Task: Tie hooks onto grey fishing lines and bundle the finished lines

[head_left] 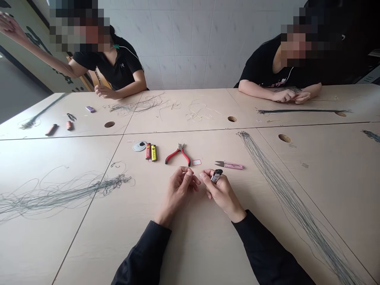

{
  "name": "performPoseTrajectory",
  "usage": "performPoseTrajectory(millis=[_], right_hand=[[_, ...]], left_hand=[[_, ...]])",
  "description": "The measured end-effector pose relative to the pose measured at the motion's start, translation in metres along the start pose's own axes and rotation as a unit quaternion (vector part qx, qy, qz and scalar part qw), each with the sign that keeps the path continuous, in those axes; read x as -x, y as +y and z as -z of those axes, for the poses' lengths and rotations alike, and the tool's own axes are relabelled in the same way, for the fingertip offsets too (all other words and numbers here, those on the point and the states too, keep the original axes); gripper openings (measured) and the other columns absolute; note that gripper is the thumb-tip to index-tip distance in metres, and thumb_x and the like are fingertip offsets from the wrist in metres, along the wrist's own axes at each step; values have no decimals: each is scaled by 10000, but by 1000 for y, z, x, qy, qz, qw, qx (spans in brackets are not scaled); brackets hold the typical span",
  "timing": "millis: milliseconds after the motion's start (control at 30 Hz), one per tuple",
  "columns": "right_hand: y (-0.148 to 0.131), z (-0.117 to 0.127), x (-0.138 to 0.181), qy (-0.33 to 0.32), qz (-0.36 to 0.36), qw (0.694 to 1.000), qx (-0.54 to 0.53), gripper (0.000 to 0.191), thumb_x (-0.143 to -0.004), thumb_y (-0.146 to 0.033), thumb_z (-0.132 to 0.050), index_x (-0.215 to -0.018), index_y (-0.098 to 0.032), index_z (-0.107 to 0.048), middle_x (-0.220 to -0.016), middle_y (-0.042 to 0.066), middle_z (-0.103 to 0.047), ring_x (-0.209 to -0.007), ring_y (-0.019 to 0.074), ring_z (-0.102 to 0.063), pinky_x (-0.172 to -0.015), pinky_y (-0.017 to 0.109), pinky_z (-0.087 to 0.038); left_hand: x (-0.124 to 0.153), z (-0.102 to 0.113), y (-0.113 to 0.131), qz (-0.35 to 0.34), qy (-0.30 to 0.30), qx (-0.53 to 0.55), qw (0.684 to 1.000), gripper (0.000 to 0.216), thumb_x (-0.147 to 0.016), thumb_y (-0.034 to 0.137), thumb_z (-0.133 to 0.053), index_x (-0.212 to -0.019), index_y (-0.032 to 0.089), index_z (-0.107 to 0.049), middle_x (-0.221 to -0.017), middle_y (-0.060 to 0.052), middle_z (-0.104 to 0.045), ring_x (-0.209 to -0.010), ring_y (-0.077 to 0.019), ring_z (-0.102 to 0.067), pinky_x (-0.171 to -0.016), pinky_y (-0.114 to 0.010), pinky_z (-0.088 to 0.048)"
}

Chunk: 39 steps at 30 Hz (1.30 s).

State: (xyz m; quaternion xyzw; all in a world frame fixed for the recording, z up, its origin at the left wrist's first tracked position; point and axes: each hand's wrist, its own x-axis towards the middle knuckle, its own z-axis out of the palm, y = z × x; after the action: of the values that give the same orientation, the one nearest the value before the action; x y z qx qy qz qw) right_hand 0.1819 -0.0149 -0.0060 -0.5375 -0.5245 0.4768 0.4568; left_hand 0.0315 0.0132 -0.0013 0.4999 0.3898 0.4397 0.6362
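Black-and-white plastic lighter [216,175] held in the right hand [222,192], centre of the frame.
The right grip is closed around the lighter. Just beside it, the left hand [177,194] pinches its fingertips together, too unclear to show whether they hold anything. Red-handled pliers [178,154] and pink thread snips [229,165] lie just above on the pale wooden table [196,253].

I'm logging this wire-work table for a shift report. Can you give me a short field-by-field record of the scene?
Left hand: raised, fingertips pinched together, anything held too fine to tell
Right hand: holds a disposable lighter
Tools ahead: red-handled pliers, pink thread snips, two lighters
Material: long grey wire bundle right of the hands
Surface: pale wooden table
Others: two seated people across the table
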Motion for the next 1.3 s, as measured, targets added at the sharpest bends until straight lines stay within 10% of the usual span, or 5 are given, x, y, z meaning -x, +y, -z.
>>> performPoseTrajectory(millis=[433,1300], right_hand=[[-3,0,2,13,-55,992,-109,440,-935,-632,-476,-1157,-252,-457,-640,-91,-399,-430,85,-358,-380,205,-415],[-7,-2,5,-5,-54,998,-28,305,-913,-490,-580,-949,-188,-609,-631,-60,-419,-464,95,-446,-430,228,-477]], left_hand=[[0,3,0,10,36,-55,998,299,-895,476,-601,-875,179,-569,-642,50,-445,-553,-76,-390,-525,-198,-329],[2,2,-6,-14,43,-83,995,314,-868,465,-647,-838,154,-625,-664,28,-512,-573,-83,-388,-550,-214,-329]])
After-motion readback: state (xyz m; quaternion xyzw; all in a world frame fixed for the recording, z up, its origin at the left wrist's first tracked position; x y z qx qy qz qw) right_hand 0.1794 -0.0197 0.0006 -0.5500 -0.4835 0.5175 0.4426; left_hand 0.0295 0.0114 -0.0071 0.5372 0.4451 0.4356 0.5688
